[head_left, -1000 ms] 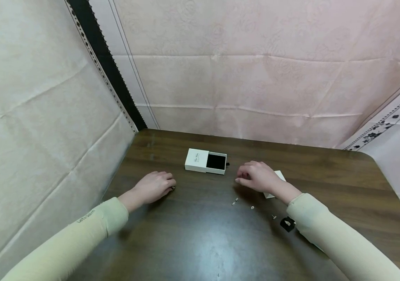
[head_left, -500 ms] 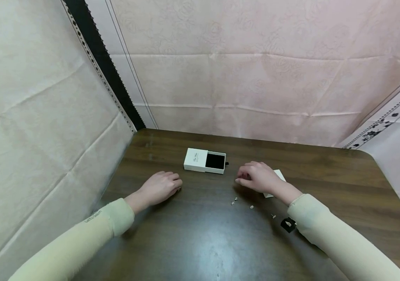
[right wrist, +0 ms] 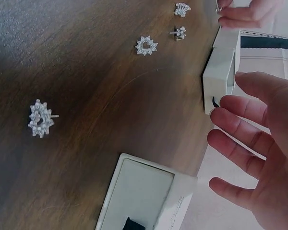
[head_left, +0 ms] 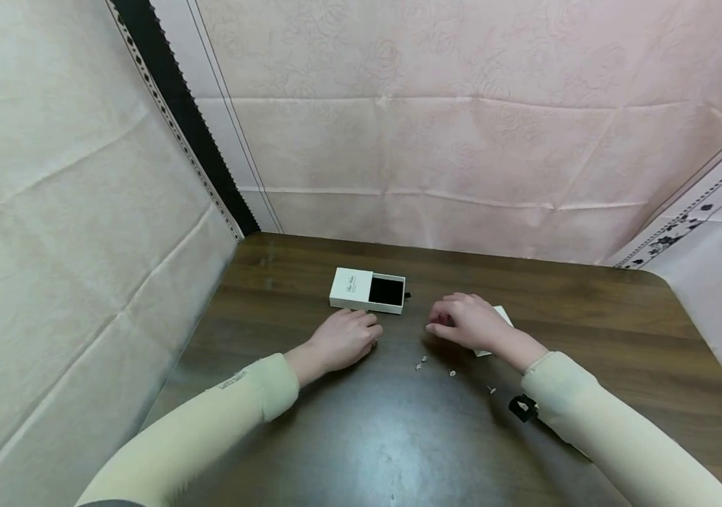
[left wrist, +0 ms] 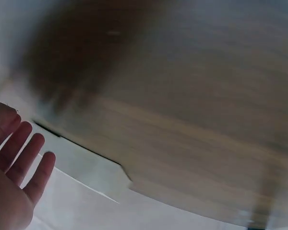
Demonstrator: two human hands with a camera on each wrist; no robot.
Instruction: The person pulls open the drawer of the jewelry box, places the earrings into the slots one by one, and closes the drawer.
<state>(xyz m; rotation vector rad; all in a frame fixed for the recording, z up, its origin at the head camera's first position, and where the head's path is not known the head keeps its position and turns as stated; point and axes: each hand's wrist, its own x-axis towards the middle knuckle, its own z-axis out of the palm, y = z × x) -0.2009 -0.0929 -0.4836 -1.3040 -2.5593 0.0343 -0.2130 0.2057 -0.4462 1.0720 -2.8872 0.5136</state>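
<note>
In the head view, my left hand [head_left: 344, 339] is over the table just in front of a partly slid-out white jewelry box [head_left: 351, 285] with a black inner pad. Its thumb and forefinger pinch a tiny shiny piece, apparently an earring [right wrist: 218, 6], mostly hidden by the fingers. My right hand [head_left: 465, 320] hovers further right, fingers loosely bent and holding nothing. Under its wrist lies a second white box [right wrist: 139, 189]. Silvery stud earrings lie on the table: a heart-shaped one [right wrist: 146, 45], another heart-shaped one [right wrist: 41, 119], and two small ones near the first, including a fan-shaped one [right wrist: 182, 9].
A small black piece [head_left: 522, 408] lies beside the right sleeve. The dark wooden table [head_left: 335, 451] has pale cloth [head_left: 462, 141] hanging behind it and at both sides.
My left hand has moved right across the table, from left of the jewelry box to just in front of it, with its pinch kept. The right hand has stayed nearly still.
</note>
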